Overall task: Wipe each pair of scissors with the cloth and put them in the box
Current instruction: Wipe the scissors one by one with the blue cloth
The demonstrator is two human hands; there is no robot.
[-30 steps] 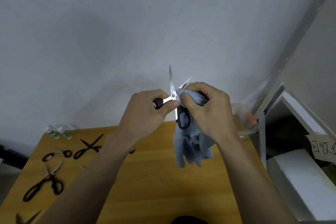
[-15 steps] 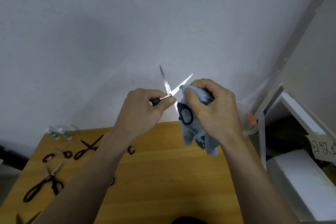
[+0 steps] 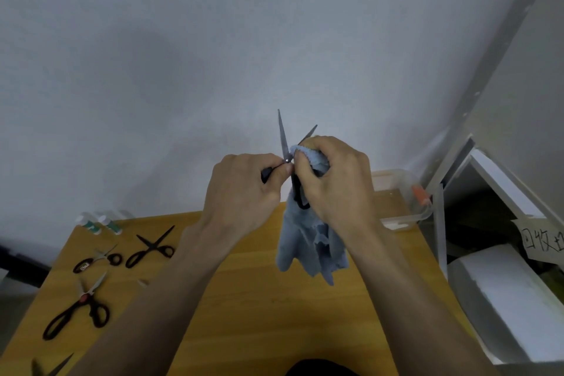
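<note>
I hold a pair of black-handled scissors up in front of the wall, blades spread and pointing up. My left hand grips one black handle. My right hand pinches the light blue cloth around the other blade near the pivot; the rest of the cloth hangs down over the table. The clear plastic box with an orange latch stands at the table's far right corner, behind my right hand. Several other scissors lie on the left: an all-black pair, a small pair, a red-pivot pair.
The wooden table has two small white-and-green bottles at its far left corner. Another pair's blades show at the bottom left edge. A white shelf unit and a white foam block stand to the right.
The scissors swung back toward upright and both hands dropped slightly. My right hand slid the cloth along the blade, and the cloth now hangs longer.
</note>
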